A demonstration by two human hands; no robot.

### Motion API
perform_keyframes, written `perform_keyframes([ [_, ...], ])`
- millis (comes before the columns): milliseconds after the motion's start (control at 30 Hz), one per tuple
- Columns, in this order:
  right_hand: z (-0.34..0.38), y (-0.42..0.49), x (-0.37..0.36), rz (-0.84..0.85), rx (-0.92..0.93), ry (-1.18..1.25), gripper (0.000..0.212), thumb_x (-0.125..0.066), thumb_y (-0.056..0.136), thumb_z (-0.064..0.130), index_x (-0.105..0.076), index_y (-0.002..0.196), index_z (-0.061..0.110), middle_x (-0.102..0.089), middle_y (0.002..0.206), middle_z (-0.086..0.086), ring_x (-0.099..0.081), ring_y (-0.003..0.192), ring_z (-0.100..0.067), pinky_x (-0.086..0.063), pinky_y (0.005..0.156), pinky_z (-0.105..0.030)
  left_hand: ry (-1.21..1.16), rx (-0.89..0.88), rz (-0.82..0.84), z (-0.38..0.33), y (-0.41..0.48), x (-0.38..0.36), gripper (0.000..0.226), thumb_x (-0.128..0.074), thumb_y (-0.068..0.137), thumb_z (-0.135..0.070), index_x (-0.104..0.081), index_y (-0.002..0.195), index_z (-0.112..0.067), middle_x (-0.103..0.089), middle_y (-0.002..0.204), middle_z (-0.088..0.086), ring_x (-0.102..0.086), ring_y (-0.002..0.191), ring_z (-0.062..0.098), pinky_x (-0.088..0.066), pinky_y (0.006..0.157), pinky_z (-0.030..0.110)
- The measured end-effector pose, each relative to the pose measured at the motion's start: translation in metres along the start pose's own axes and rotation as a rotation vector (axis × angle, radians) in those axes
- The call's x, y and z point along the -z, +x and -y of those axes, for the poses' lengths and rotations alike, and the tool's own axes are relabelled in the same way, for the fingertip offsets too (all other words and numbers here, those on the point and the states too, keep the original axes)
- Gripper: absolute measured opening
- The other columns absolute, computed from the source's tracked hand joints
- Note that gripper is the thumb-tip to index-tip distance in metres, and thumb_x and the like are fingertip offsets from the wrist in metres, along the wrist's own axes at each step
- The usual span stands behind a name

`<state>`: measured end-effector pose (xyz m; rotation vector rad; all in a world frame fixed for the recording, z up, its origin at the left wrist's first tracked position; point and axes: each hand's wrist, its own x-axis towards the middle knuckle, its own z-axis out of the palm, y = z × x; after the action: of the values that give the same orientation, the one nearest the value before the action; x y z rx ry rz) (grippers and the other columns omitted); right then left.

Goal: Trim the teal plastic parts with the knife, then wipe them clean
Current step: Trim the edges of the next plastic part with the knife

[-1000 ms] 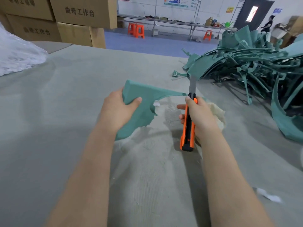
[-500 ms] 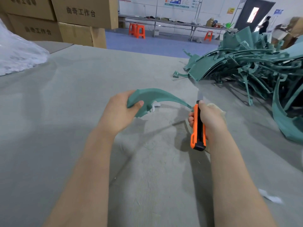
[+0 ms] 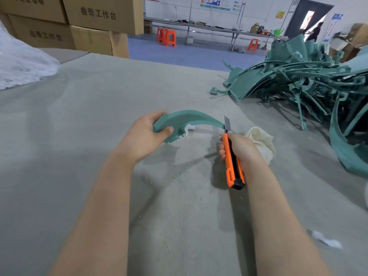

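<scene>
My left hand [image 3: 144, 136] grips the thick end of a curved teal plastic part [image 3: 191, 118], holding it above the grey felt table [image 3: 79, 120]. The part arcs to the right and thins to a tip. My right hand [image 3: 242, 149] grips an orange and black utility knife [image 3: 232, 160] with its blade pointing up. The blade touches the thin right tip of the part. A cream cloth [image 3: 260, 140] lies on the table just behind my right hand.
A big heap of teal plastic parts [image 3: 304, 84] fills the table's right side. A white plastic bag [image 3: 22, 62] lies at the far left, with cardboard boxes [image 3: 89, 22] behind it. A white paper scrap [image 3: 326, 241] lies near my right forearm.
My left hand has turned the teal part from broad face up to edge on. The knife has shifted right and slightly down, its blade staying at the part's thin tip.
</scene>
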<state>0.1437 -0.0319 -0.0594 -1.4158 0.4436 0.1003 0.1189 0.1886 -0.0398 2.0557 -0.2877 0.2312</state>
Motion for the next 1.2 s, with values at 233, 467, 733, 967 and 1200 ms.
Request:
perform_keyframes([
  [233,-0.004,-0.004,-0.014,0.163,0.088,-0.072,0.030,-0.034,0.103,0.027,-0.053,0.088,0.009,-0.052,0.049,-0.002,-0.046,0.038,-0.014,-0.041,0.041,-0.024,0.083,-0.047,-0.070,0.003,0.002,-0.006,0.026,-0.058,0.091,-0.016,-0.062,0.086,-0.041,-0.067,0.086,-0.008,-0.060,0.085,0.012,-0.045,0.075,0.020],
  [467,-0.003,-0.009,-0.012,0.206,0.093,-0.006,0.024,-0.037,0.101,0.021,-0.052,0.086,0.010,-0.050,0.052,-0.003,-0.043,0.038,-0.013,-0.037,0.036,-0.020,0.089,-0.070,-0.080,0.006,0.003,-0.012,0.035,-0.059,0.091,-0.016,-0.057,0.078,-0.049,-0.066,0.082,-0.009,-0.058,0.080,0.010,-0.041,0.069,0.014],
  [733,-0.001,-0.025,-0.031,0.370,0.216,-0.065,0.030,-0.036,0.105,0.030,-0.052,0.090,0.010,-0.050,0.050,-0.001,-0.043,0.037,-0.012,-0.036,0.037,-0.019,0.081,-0.076,-0.088,0.007,0.004,-0.013,0.028,-0.059,0.092,-0.015,-0.058,0.088,-0.043,-0.067,0.086,-0.008,-0.058,0.081,0.009,-0.041,0.070,0.013],
  [967,0.001,-0.031,-0.034,0.430,0.252,-0.075,0.029,-0.036,0.105,0.029,-0.053,0.089,0.012,-0.048,0.050,-0.001,-0.042,0.036,-0.012,-0.036,0.037,-0.020,0.110,-0.089,-0.126,0.006,0.008,-0.015,0.019,-0.058,0.093,-0.015,-0.062,0.098,-0.033,-0.064,0.081,-0.009,-0.057,0.081,0.016,-0.042,0.071,0.021],
  [1200,0.002,-0.035,-0.032,0.457,0.255,-0.073,0.030,-0.035,0.106,0.029,-0.052,0.090,0.010,-0.047,0.051,-0.002,-0.041,0.036,-0.012,-0.035,0.037,-0.019,0.126,-0.045,-0.157,0.008,0.008,-0.022,0.025,-0.057,0.094,-0.020,-0.063,0.116,-0.028,-0.069,0.098,-0.001,-0.062,0.094,0.023,-0.050,0.085,0.039],
])
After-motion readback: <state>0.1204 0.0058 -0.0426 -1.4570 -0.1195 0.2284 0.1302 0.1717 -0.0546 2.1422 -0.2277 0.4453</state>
